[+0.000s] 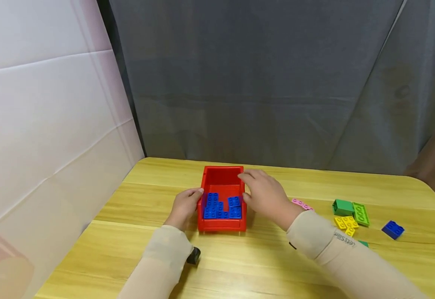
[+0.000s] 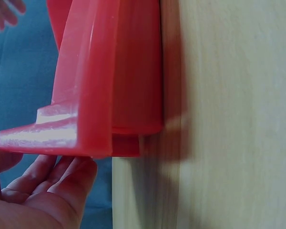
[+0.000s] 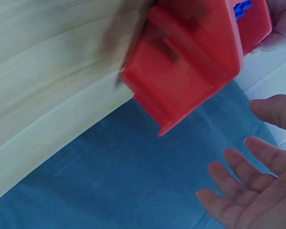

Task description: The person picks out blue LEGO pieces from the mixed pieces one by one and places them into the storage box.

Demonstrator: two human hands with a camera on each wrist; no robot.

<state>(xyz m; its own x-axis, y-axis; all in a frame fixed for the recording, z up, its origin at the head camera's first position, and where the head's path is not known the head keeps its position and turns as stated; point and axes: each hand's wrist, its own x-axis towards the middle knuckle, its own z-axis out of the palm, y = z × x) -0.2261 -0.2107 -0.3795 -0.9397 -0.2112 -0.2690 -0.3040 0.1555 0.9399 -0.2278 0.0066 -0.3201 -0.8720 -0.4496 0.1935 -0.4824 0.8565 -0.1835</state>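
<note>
A red plastic bin (image 1: 222, 225) stands on the wooden table, with several blue toy bricks (image 1: 211, 211) lying at its near end. My left hand (image 1: 183, 206) grips the bin's left edge, thumb at the rim. In the left wrist view, its fingers (image 2: 76, 183) curl beneath the lip of the bin (image 2: 138, 86). Over on the right side, my right hand (image 1: 267, 193) hovers by the rim, fingertips close to the wall. Seen from the right wrist, the right hand (image 3: 257, 186) has its fingers spread and nothing in them.
Right of the bin lie a pink brick (image 1: 302, 203), a green brick (image 1: 342, 207), a lime brick (image 1: 360, 214), several yellow bricks (image 1: 348, 223) and a loose blue brick (image 1: 393, 229). A grey curtain (image 1: 239, 83) hangs behind the table; a white cloth (image 1: 52, 104) is at the left.
</note>
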